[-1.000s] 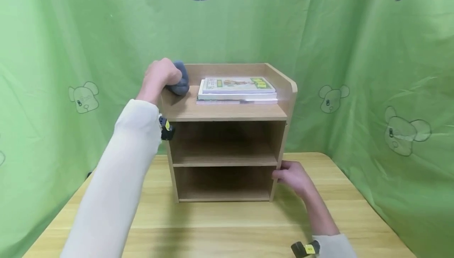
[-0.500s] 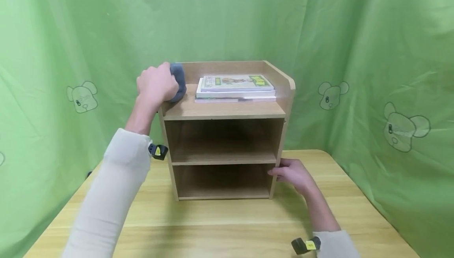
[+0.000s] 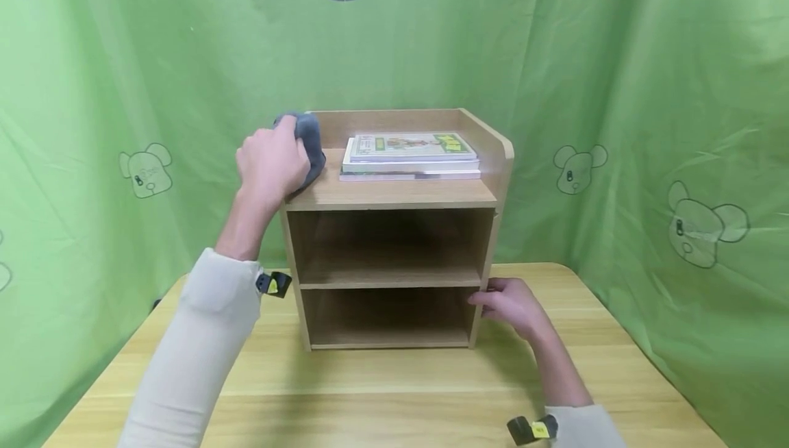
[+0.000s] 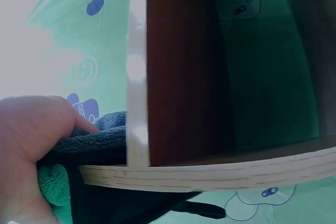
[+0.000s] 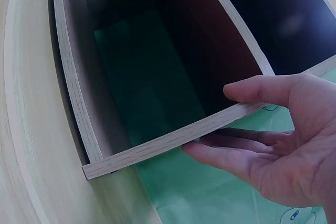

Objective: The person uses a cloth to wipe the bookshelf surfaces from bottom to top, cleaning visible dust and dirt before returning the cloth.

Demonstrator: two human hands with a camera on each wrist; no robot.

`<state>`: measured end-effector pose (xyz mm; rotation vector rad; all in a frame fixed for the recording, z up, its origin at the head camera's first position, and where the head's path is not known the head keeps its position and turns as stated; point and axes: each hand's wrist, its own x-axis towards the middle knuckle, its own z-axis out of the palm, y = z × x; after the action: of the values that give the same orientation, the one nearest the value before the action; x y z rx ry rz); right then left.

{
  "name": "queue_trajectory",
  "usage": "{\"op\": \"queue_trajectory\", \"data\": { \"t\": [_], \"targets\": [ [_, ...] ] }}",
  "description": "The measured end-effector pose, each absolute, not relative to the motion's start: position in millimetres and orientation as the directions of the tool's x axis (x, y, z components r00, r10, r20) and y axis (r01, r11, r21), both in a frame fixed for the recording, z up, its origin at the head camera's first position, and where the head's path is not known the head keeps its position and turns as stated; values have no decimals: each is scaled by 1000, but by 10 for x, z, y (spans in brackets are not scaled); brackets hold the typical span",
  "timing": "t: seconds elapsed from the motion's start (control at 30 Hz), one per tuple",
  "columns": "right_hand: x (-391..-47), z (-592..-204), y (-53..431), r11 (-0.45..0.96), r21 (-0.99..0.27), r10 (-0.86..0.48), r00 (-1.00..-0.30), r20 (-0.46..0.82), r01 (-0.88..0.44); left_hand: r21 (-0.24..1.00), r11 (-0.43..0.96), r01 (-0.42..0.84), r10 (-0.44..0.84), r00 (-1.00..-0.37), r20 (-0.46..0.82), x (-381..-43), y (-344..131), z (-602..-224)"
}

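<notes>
A small wooden shelf unit [image 3: 394, 194] with two open compartments stands on the table. My left hand [image 3: 271, 164] grips a blue-grey cloth [image 3: 311, 140] over the top of the unit's left side panel. In the left wrist view, the fluffy cloth [image 4: 100, 142] is folded around the panel's edge, with a green patch and a dark loop hanging below. My right hand [image 3: 511, 307] holds the right side panel low down. The right wrist view has its thumb [image 5: 252, 88] inside the panel and its fingers [image 5: 226, 158] outside.
A stack of books [image 3: 413, 157] lies on the unit's top board, right of the cloth. Raised panels border that board at the back and right. The wooden table [image 3: 394, 400] extends in front, and a green patterned curtain [image 3: 394, 57] surrounds the back and sides.
My left hand has drawn the cloth toward me along the left side panel, from near its back to farther forward. My right hand keeps its hold on the right panel.
</notes>
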<state>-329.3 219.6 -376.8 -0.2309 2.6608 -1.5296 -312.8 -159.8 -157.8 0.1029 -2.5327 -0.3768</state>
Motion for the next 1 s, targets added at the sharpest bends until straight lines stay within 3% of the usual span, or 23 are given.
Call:
{"op": "queue_trajectory", "data": {
  "t": [0.17, 0.43, 0.57, 0.7, 0.8, 0.9, 1.0],
  "targets": [
    [-3308, -3786, 2198, 455, -886, -159, -987, 20, -92, 335, 937, 99, -172, -703, 690, -3081, -1591, -1800],
    [-3319, -3806, 2207, 421, -904, -163, -987, 7, -76, 371, 868, 329, -248, -359, 900, -3138, -1548, -2306],
    [-3322, -3808, 2218, 415, -907, -169, -986, 5, -75, 343, 837, 425, -263, -238, 935, -3176, -1542, -2523],
    [-3328, -3803, 2226, 419, -904, -172, -985, 9, -82, 340, 815, 470, -281, -195, 940, -3198, -1545, -2640],
    [-3324, -3800, 2220, 419, -904, -171, -985, 10, -82, 338, 821, 460, -273, -204, 940, -3195, -1553, -2616],
    [-3314, -3795, 2209, 421, -904, -166, -986, 7, -78, 350, 838, 418, -259, -260, 930, -3162, -1566, -2508],
    [-3308, -3787, 2201, 425, -902, -164, -986, 3, -74, 384, 855, 349, -253, -366, 896, -3117, -1579, -2325]
  ]
}}
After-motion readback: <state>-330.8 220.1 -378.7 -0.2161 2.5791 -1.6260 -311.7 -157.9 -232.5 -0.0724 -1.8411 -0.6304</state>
